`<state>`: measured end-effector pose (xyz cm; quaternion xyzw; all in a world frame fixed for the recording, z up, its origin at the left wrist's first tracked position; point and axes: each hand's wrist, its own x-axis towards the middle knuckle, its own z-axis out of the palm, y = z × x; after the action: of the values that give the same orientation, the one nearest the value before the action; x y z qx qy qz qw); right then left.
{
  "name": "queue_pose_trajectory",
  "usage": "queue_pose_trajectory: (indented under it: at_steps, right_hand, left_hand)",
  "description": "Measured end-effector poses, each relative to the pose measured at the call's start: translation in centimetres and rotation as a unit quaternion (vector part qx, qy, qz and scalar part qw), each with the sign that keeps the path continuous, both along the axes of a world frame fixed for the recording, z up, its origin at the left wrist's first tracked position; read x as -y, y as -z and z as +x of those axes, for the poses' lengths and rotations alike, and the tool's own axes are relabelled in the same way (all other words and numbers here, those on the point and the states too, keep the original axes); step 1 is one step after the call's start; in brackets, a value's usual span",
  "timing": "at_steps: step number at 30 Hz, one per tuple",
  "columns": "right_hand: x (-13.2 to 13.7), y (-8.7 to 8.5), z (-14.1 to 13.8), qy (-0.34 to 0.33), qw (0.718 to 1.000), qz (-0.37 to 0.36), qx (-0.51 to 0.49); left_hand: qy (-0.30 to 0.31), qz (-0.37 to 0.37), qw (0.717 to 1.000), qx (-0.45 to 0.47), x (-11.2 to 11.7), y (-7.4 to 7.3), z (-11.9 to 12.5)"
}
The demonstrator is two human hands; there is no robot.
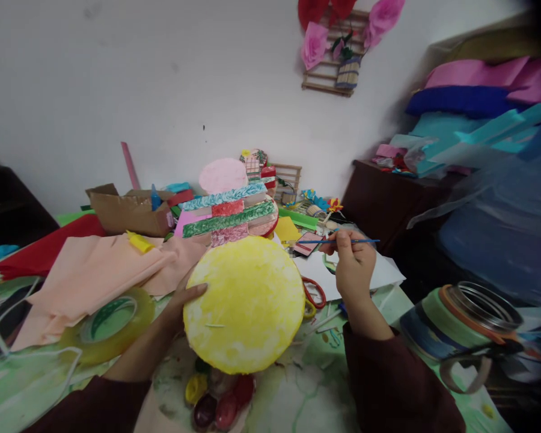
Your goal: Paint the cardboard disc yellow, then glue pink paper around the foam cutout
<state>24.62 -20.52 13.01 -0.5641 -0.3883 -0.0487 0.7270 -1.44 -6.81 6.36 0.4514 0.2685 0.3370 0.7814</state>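
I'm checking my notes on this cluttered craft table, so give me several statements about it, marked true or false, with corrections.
1. The left hand holds a round yellow-painted disc. True.
2. The right hand holds nothing. False: it holds a thin blue-handled brush.
3. The flat ring of clear yellowish tape lies right of the disc. False: it lies left.
4. An open brown cardboard box stands farther back than the tape. True.

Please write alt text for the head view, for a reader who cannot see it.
A person's left hand holds a round yellow disc; the right hand holds a thin blue paintbrush. On the green-stained table lie a yellowish tape roll, peach sheets and small red and yellow paint pots.
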Motion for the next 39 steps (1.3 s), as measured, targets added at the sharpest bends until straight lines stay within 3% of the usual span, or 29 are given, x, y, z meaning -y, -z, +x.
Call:
queue_pose_trajectory:
  at_steps: [3,7,12,16,23,27,39]
  right_hand:
    - [0.0,0.0,0.1,-0.034,0.999,-0.004,-0.005]
    - [0.0,0.0,0.2,-0.009,1.000,-0.006,-0.004]
    - [0.1,0.2,0.8,-0.045,0.999,-0.007,0.004]
    - [0.2,0.2,0.8,-0.008,1.000,-0.006,0.009]
    - [0.5,0.0,0.8,-0.009,1.000,-0.009,0.017]
    - [0.5,-0.1,0.9,-0.054,0.999,0.003,0.000]
    - [0.2,0.2,1.1,-0.039,0.998,0.026,-0.030]
  left_hand:
    - [-0.003,0.000,1.000,0.016,-0.2,0.0,0.0]
    - [-0.014,0.000,1.000,0.026,-0.3,-0.3,0.0]
    - [-0.025,0.003,0.999,0.025,-0.4,-0.6,0.2]
    - [-0.050,0.005,0.999,0.019,-0.7,-0.3,0.1]
    - [-0.069,-0.002,0.997,0.018,-0.7,-0.7,0.0]
    - [-0.074,-0.004,0.997,0.024,-0.5,-1.2,0.0]
    - [-0.072,-0.008,0.997,0.026,-1.0,-0.8,-0.1]
